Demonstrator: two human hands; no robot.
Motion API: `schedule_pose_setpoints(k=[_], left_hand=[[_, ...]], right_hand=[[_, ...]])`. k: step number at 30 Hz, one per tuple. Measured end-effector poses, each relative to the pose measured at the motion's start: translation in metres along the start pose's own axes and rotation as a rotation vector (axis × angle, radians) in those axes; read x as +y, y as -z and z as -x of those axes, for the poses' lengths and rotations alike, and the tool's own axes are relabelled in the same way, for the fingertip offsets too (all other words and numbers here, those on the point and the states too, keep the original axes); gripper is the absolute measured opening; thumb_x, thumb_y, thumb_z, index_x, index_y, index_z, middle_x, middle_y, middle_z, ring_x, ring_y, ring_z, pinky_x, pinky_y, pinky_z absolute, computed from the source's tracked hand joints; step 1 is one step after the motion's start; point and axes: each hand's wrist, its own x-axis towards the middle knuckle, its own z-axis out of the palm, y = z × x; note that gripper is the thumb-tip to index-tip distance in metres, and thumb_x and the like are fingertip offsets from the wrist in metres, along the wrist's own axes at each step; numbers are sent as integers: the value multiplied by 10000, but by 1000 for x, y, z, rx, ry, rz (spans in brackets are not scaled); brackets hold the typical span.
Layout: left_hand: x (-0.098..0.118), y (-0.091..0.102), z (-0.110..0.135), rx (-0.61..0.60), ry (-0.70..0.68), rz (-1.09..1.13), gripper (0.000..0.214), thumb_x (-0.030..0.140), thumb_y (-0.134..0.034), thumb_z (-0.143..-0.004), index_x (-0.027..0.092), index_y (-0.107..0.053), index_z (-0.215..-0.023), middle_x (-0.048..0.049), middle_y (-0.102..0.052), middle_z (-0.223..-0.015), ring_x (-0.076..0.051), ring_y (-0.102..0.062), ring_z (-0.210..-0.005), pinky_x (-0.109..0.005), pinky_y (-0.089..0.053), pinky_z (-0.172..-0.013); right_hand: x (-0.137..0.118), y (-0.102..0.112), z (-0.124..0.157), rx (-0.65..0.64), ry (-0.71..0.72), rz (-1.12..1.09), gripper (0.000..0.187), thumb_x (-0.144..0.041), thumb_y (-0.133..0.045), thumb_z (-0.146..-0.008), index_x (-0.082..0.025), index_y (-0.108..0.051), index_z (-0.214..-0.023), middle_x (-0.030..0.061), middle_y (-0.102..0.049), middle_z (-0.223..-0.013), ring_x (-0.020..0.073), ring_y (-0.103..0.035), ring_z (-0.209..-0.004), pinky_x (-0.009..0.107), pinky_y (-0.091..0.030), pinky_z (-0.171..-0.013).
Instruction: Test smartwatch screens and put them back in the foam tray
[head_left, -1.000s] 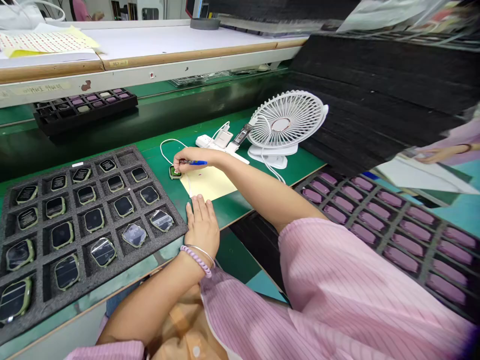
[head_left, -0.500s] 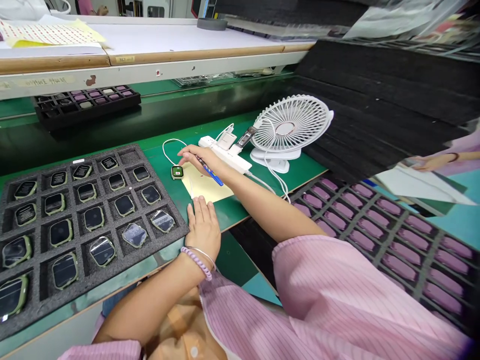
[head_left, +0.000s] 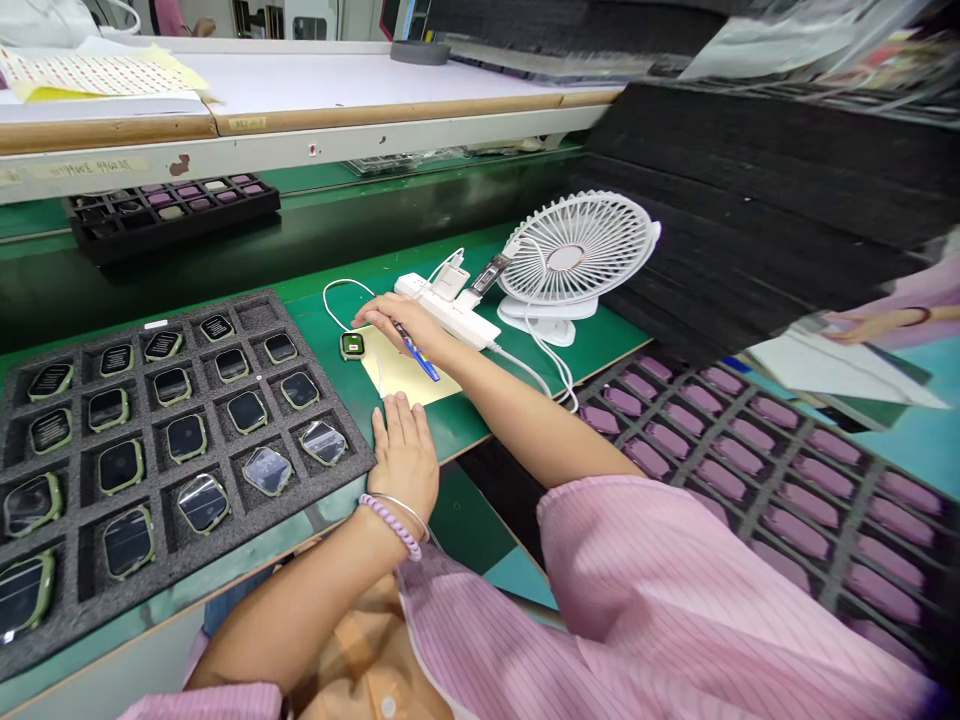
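Observation:
My left hand (head_left: 406, 450) lies flat at the front edge of the green bench, its outstretched fingers on the lower part of a yellow sheet of paper (head_left: 411, 388). Tucked in my right hand (head_left: 399, 318) is a blue pen (head_left: 423, 362), its lower end pointing down toward the sheet. The right fingertips hover just above a smartwatch (head_left: 352, 346) with a lit green screen; whether they touch it I cannot tell. A white cable (head_left: 330, 287) loops behind the watch. To the left, a grey foam tray (head_left: 298, 492) holds several green-framed watches.
A white power strip (head_left: 474, 326) with plugs and a white fan (head_left: 574, 255) stand behind my right forearm. Purple pieces fill a dark tray (head_left: 757, 470) at the right. Above the bench runs a white shelf (head_left: 337, 95). Another person's arm (head_left: 877, 325) shows at far right.
My right fingers have drawn together slightly and lowered over the watch, and the pen has tilted a little steeper. My left hand stays in place; the view has shifted slightly.

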Motion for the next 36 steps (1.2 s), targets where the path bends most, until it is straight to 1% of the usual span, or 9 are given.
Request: schedule_pose_setpoints(k=[8,14,20,23,26,29,32,34,36], left_hand=[[-1,4,-1,-31,-9,-16,598,47,-341,-1012,28,-413,-1605,-268,-355,-1660,-378,-364,-1574,-544,-383,-1284],[-3,7,-1,-54,-13,3,605,39,-340,-1006,20,-396,-1608,-272,-345,-1661,-373,-343,-1583,-562,-359,-1293],[-4,-1,-2,-5,-25,15,611,102,-470,-1017,38,-390,-1620,-248,-261,-1707,-354,-282,-1623,-585,-359,-1299],[-6,-1,7,175,-157,107,678,235,-688,-967,62,-474,-1587,-252,-340,-1696,-378,-342,-1609,-621,-395,-1276],[-19,13,27,608,-282,385,355,214,-588,-1020,91,-683,-1339,-213,-684,-1418,-320,-664,-1334,-489,-584,-1116],[-49,46,46,871,-124,816,233,225,-494,-1065,146,-704,-1132,-135,-770,-1096,-216,-730,-1045,-355,-608,-970],[-89,91,52,694,291,1357,338,373,-526,-1068,161,-612,-1317,-156,-683,-1326,-204,-691,-1075,-314,-601,-884],[-112,118,51,444,314,1654,431,418,-476,-1088,176,-549,-1437,-147,-672,-1340,-185,-690,-1019,-286,-604,-816],[-130,136,50,338,295,1756,437,432,-508,-1081,179,-566,-1433,-127,-682,-1274,-164,-673,-952,-241,-589,-730]], right_hand=[[-9,1,2,-106,-47,50,389,-438,-419,-1113,-213,-729,-1041,85,-793,-1070,274,-686,-1007,425,-433,-963],[-10,-4,3,-297,-66,82,372,-418,-827,-858,-194,-660,-1103,110,-763,-1109,325,-664,-1070,415,-414,-948],[-12,3,0,-90,2,75,215,-336,-750,-903,-216,-615,-1020,128,-759,-1224,330,-677,-1134,445,-423,-991],[-19,15,-1,5,21,84,216,-315,-759,-874,-227,-593,-982,144,-754,-1266,350,-686,-1153,487,-447,-1001],[-39,31,1,65,92,42,231,-354,-756,-893,-247,-560,-953,141,-760,-1278,334,-706,-1130,497,-477,-999],[-77,46,6,123,244,22,228,-395,-726,-958,-259,-545,-984,138,-749,-1323,310,-721,-1123,476,-494,-973],[-120,50,6,157,454,43,201,-359,-712,-1001,-264,-537,-1025,122,-753,-1331,283,-728,-1142,441,-486,-954],[-144,44,0,162,560,83,153,-317,-678,-1030,-260,-536,-1024,116,-754,-1333,261,-735,-1094,420,-478,-923],[-160,32,-10,147,601,101,115,-295,-631,-1055,-252,-543,-996,126,-754,-1334,252,-735,-1050,416,-475,-906]])
